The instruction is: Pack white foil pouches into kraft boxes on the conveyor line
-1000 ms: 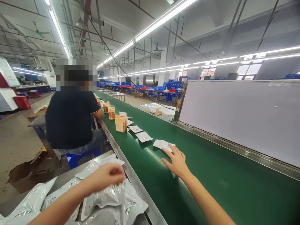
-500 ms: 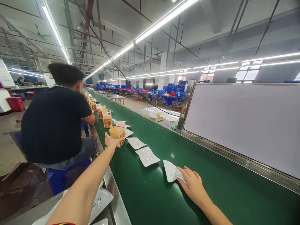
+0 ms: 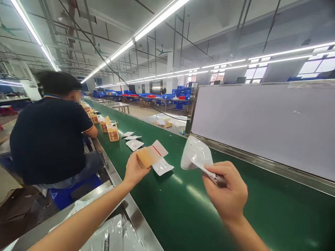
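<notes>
My left hand [image 3: 135, 170] grips a small yellow-brown carton [image 3: 145, 157] tilted above the belt, its white flap with a red stripe sticking out to the right. My right hand [image 3: 227, 188] is closed on a glossy white pouch [image 3: 196, 153], raised over the belt and bent at the pinched corner. Between the hands, a flat white pouch [image 3: 162, 167] lies on the green conveyor belt [image 3: 180, 216], partly behind the carton. Farther up the belt rest several more white pouches [image 3: 134, 144].
Open cartons [image 3: 113, 134] line the belt's left side farther away. A co-worker in a dark shirt [image 3: 49, 136] sits at left. Below my left arm, a metal tray holds white pouches [image 3: 110, 233]. A white panel [image 3: 261, 129] stands along the right edge.
My left hand has lifted the carton off the belt and brought it nearer, tilting it. My right hand has picked the pouch up from the belt. The view has turned slightly right.
</notes>
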`<action>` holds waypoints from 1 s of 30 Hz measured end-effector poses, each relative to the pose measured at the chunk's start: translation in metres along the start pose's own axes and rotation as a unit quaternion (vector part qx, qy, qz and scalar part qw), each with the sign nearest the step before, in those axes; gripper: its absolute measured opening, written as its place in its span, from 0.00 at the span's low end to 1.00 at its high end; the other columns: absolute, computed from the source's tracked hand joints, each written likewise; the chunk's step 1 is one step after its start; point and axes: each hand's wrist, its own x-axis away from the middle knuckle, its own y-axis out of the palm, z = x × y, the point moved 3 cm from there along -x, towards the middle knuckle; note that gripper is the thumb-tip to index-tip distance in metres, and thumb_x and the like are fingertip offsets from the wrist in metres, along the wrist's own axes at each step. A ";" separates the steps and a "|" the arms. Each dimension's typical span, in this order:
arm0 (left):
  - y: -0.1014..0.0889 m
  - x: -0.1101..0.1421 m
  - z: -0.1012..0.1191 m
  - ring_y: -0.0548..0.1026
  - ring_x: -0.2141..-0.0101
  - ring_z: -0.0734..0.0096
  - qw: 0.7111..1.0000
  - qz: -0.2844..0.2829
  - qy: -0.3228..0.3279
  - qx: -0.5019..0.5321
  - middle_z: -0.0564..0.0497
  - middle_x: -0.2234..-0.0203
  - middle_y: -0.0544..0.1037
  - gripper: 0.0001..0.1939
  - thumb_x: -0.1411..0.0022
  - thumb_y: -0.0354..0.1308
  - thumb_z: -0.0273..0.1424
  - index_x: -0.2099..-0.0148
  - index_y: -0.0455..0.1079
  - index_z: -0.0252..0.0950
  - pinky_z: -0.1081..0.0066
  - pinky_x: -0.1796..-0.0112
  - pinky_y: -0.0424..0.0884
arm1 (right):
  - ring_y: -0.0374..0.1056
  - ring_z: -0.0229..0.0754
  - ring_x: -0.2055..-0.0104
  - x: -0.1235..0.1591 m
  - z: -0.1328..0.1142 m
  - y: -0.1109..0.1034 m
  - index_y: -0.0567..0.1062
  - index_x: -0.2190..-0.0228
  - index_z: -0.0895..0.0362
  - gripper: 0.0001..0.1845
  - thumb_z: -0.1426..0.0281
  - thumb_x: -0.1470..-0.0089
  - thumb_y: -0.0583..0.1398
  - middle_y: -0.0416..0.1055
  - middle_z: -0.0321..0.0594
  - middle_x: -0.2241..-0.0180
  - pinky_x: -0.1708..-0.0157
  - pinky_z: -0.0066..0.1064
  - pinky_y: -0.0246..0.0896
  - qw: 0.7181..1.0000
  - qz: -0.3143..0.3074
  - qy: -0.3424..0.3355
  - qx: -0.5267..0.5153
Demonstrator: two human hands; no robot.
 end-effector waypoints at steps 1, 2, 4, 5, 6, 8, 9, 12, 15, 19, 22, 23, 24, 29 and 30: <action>0.000 0.021 0.018 0.71 0.54 0.61 1.000 -0.023 0.016 0.011 0.49 0.56 0.71 0.33 0.60 0.66 0.25 0.51 0.59 0.37 0.63 0.54 0.67 | 0.60 0.34 0.74 -0.005 -0.019 -0.003 0.71 0.69 0.55 0.11 0.82 0.53 0.60 0.64 0.34 0.73 0.80 0.24 0.53 0.998 0.006 -0.053 -0.019; -0.001 0.040 0.035 0.71 0.55 0.62 0.999 -0.041 0.027 0.024 0.50 0.56 0.71 0.32 0.60 0.65 0.25 0.50 0.59 0.38 0.63 0.53 0.67 | 0.61 0.35 0.73 -0.006 -0.035 -0.005 0.70 0.68 0.56 0.13 0.84 0.53 0.59 0.64 0.35 0.73 0.78 0.25 0.55 0.994 -0.003 -0.103 -0.032; -0.005 0.074 0.063 0.71 0.55 0.62 0.996 -0.061 0.035 0.058 0.50 0.57 0.71 0.31 0.58 0.64 0.27 0.50 0.59 0.38 0.62 0.54 0.68 | 0.60 0.37 0.72 -0.002 -0.056 -0.010 0.70 0.68 0.58 0.13 0.87 0.53 0.56 0.63 0.37 0.74 0.75 0.27 0.57 0.982 -0.055 -0.177 -0.029; -0.007 0.087 0.074 0.71 0.56 0.61 0.994 -0.065 0.037 0.074 0.49 0.57 0.71 0.31 0.58 0.64 0.28 0.50 0.59 0.38 0.61 0.55 0.69 | 0.58 0.37 0.73 0.002 -0.062 -0.013 0.70 0.69 0.59 0.13 0.87 0.52 0.55 0.62 0.37 0.75 0.74 0.28 0.56 0.975 -0.092 -0.200 -0.018; -0.009 0.099 0.082 0.71 0.56 0.61 0.993 -0.068 0.040 0.085 0.49 0.57 0.71 0.31 0.57 0.63 0.28 0.50 0.59 0.38 0.61 0.55 0.69 | 0.56 0.37 0.74 0.007 -0.065 -0.017 0.70 0.70 0.59 0.13 0.87 0.51 0.53 0.62 0.37 0.76 0.75 0.29 0.54 0.967 -0.137 -0.215 -0.004; -0.009 0.117 0.092 0.71 0.56 0.60 0.992 -0.071 0.055 0.087 0.48 0.56 0.71 0.31 0.58 0.61 0.27 0.49 0.59 0.39 0.60 0.55 0.70 | 0.53 0.37 0.76 0.019 -0.068 -0.029 0.70 0.71 0.60 0.13 0.86 0.50 0.50 0.62 0.38 0.77 0.76 0.29 0.51 0.944 -0.241 -0.224 0.027; -0.008 0.124 0.096 0.71 0.55 0.59 0.992 -0.072 0.068 0.077 0.48 0.56 0.71 0.31 0.59 0.60 0.25 0.49 0.59 0.39 0.59 0.55 0.70 | 0.52 0.37 0.76 0.025 -0.069 -0.036 0.70 0.71 0.60 0.14 0.85 0.49 0.49 0.62 0.38 0.76 0.77 0.29 0.50 0.930 -0.293 -0.219 0.044; 0.002 0.143 0.104 0.71 0.56 0.57 0.989 -0.071 0.119 0.043 0.48 0.57 0.71 0.30 0.60 0.57 0.23 0.51 0.60 0.38 0.57 0.56 0.70 | 0.54 0.39 0.75 0.037 -0.075 -0.065 0.71 0.70 0.60 0.15 0.85 0.50 0.48 0.64 0.39 0.75 0.78 0.29 0.50 0.902 -0.375 -0.187 0.108; 0.016 0.162 0.115 0.72 0.57 0.58 0.985 -0.069 0.154 0.034 0.48 0.59 0.72 0.29 0.60 0.56 0.23 0.52 0.59 0.39 0.56 0.56 0.70 | 0.56 0.40 0.75 0.042 -0.083 -0.094 0.71 0.71 0.59 0.19 0.88 0.56 0.46 0.64 0.39 0.75 0.78 0.30 0.51 0.884 -0.406 -0.173 0.153; 0.037 0.192 0.127 0.71 0.55 0.56 0.985 -0.112 0.122 0.048 0.46 0.58 0.71 0.32 0.62 0.57 0.22 0.51 0.58 0.38 0.56 0.54 0.70 | 0.61 0.40 0.72 0.042 -0.079 -0.128 0.70 0.72 0.56 0.22 0.89 0.63 0.45 0.66 0.39 0.72 0.74 0.30 0.58 0.859 -0.484 -0.104 0.131; 0.048 0.210 0.128 0.71 0.55 0.55 0.985 -0.151 0.050 0.073 0.45 0.57 0.71 0.33 0.64 0.57 0.23 0.50 0.58 0.37 0.55 0.54 0.70 | 0.62 0.39 0.72 0.042 -0.069 -0.147 0.71 0.70 0.54 0.26 0.89 0.62 0.44 0.67 0.38 0.72 0.75 0.28 0.59 0.855 -0.498 -0.086 0.116; 0.050 0.215 0.128 0.71 0.55 0.55 0.983 -0.159 0.025 0.085 0.45 0.58 0.71 0.33 0.64 0.57 0.23 0.50 0.58 0.37 0.55 0.55 0.70 | 0.62 0.38 0.73 0.042 -0.068 -0.152 0.72 0.69 0.54 0.27 0.89 0.60 0.44 0.67 0.38 0.72 0.76 0.28 0.59 0.859 -0.491 -0.093 0.111; 0.051 0.219 0.128 0.71 0.56 0.55 0.981 -0.166 0.004 0.097 0.45 0.58 0.71 0.33 0.64 0.57 0.23 0.51 0.58 0.38 0.56 0.55 0.71 | 0.62 0.38 0.73 0.042 -0.067 -0.156 0.72 0.68 0.53 0.27 0.89 0.58 0.43 0.67 0.38 0.72 0.76 0.27 0.59 0.865 -0.480 -0.104 0.103; 0.051 0.235 0.127 0.73 0.59 0.59 0.974 -0.181 -0.037 0.134 0.49 0.61 0.72 0.29 0.62 0.57 0.21 0.54 0.61 0.41 0.60 0.59 0.73 | 0.62 0.38 0.70 0.050 -0.075 -0.163 0.73 0.65 0.55 0.25 0.88 0.53 0.44 0.67 0.41 0.71 0.75 0.27 0.59 0.877 -0.459 -0.123 0.076; 0.051 0.238 0.127 0.73 0.59 0.59 0.974 -0.182 -0.030 0.133 0.49 0.61 0.72 0.29 0.62 0.57 0.21 0.54 0.61 0.40 0.60 0.59 0.72 | 0.61 0.38 0.71 0.053 -0.076 -0.162 0.73 0.67 0.55 0.25 0.89 0.54 0.44 0.67 0.40 0.71 0.75 0.28 0.58 0.871 -0.471 -0.111 0.086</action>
